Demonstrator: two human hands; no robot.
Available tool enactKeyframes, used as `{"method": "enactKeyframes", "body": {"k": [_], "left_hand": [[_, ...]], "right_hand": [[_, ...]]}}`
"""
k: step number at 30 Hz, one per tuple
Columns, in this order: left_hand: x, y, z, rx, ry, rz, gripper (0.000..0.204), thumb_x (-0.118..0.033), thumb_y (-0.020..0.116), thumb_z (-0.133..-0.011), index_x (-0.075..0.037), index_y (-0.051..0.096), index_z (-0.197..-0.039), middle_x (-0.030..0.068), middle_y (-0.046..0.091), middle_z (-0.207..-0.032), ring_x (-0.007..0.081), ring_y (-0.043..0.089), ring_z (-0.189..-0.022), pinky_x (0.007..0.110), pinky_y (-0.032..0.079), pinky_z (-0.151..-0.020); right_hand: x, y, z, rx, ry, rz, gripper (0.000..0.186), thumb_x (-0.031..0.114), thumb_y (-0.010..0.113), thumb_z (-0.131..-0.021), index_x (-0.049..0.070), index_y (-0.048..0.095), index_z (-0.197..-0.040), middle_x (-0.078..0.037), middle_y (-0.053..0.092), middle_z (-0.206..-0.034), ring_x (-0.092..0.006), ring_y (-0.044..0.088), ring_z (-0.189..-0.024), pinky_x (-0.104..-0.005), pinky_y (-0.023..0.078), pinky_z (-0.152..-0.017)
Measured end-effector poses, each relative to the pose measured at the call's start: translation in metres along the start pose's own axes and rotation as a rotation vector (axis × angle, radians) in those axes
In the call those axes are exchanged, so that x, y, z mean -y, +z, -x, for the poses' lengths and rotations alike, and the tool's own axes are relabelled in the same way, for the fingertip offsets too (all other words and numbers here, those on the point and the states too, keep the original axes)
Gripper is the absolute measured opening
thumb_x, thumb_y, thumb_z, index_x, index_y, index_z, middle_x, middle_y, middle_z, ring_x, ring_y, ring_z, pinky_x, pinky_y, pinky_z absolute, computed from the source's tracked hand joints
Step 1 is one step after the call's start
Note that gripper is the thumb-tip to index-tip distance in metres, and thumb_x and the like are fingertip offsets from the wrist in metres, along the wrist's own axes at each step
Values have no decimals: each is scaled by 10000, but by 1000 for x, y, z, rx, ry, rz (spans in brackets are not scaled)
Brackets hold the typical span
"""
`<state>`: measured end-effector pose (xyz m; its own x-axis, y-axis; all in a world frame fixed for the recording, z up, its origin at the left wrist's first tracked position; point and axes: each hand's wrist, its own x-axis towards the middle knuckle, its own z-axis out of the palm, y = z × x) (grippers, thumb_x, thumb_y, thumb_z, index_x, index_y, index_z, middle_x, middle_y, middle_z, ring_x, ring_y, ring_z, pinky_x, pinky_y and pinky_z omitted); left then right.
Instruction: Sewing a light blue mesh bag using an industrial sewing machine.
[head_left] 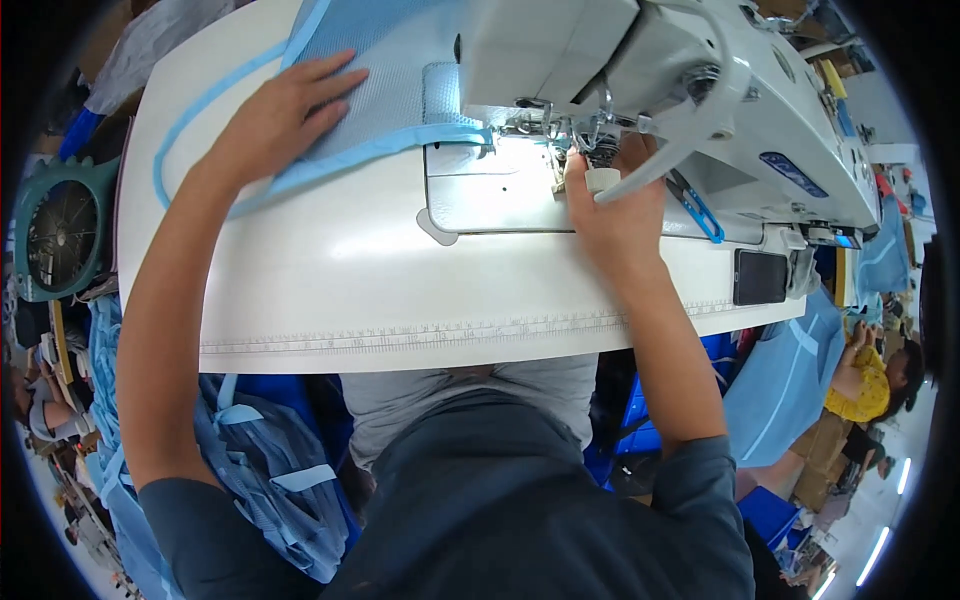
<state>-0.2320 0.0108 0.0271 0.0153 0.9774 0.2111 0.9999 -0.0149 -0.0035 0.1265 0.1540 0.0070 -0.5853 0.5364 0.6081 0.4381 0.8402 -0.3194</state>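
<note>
Mesh panel (pixel 395 105), one, under left hand (pixel 272 122)

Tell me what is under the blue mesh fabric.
Under the blue mesh fabric lie the white tabletop and, at its right end, part of the metal plate, faintly visible through the mesh. Whatever else it covers cannot be seen.

Left grip (pixel 275 122) on blue mesh (pixel 395 90), right grip (pixel 618 215) apparently touching sewing machine (pixel 550 50)
</note>
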Motion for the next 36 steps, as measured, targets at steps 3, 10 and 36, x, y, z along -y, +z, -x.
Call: {"method": "enactKeyframes", "body": {"k": [3,10,36], "left_hand": [[-28,-24,27,220,-98,-26,461,-245,629,-1050,-146,628,-1500,124,493,-1636,358,603,-1323,441,460,-1173],[-143,-73,99,333,-90,-114,410,-261,710,-976,-87,700,-1347,153,647,-1219,336,660,-1104,437,544,-986],[-192,23,15,-213,42,135,352,-96,651,-967,15,654,-1301,228,607,-1420,396,613,-1277,471,497,-1094]], "right_hand": [[8,-20,16,43,-38,38,261,57,721,-852,56,727,-1114,-97,667,-1042,-332,624,-990,-455,465,-856],[63,-53,101,182,123,-247,352,103,736,-879,77,720,-1231,-90,665,-1100,-326,621,-1034,-459,457,-920],[71,-46,109,257,-129,-202,487,11,693,-745,37,727,-1230,-47,686,-1367,-247,635,-1160,-410,475,-961]]}}
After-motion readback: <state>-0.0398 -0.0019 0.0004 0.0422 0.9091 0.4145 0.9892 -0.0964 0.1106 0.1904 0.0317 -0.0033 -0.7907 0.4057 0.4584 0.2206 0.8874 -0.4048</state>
